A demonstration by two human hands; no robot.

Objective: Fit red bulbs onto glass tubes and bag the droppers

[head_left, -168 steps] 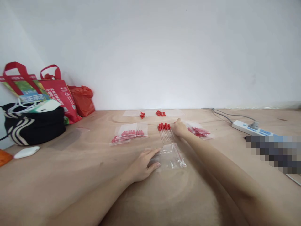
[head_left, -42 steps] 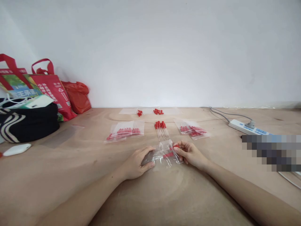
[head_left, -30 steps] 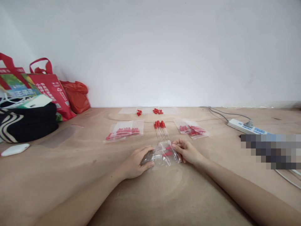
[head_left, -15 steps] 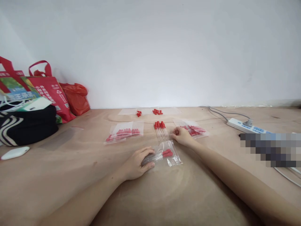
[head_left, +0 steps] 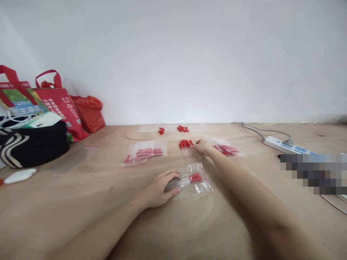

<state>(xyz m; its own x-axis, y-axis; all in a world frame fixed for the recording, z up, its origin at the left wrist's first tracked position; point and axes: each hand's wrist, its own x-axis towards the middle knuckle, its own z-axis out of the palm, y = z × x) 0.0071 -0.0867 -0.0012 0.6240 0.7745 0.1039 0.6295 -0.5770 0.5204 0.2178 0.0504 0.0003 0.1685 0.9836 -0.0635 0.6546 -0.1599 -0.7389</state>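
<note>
My left hand (head_left: 160, 189) is closed on the left end of a clear zip bag (head_left: 204, 185), which lies on the table. Inside the bag are droppers (head_left: 195, 177) with red bulbs. Farther back, several droppers (head_left: 184, 144) lie side by side, red bulbs away from me and clear stems toward me. My right hand (head_left: 204, 147) is at the right end of this row, its fingertips pinching the rightmost dropper (head_left: 191, 142) near the bulb. Part of that dropper is hidden by the fingers.
Filled zip bags (head_left: 146, 151) lie to the left, more filled bags (head_left: 227, 148) to the right. Loose red bulbs (head_left: 182, 128) sit near the wall. A power strip (head_left: 287, 145) is at right; a black bag (head_left: 32, 142) and red shopping bag (head_left: 58, 108) stand at left.
My right hand has moved left and slightly away from me, from beside the row to the rightmost dropper. The left hand stays on the zip bag. The view has shifted slightly.
</note>
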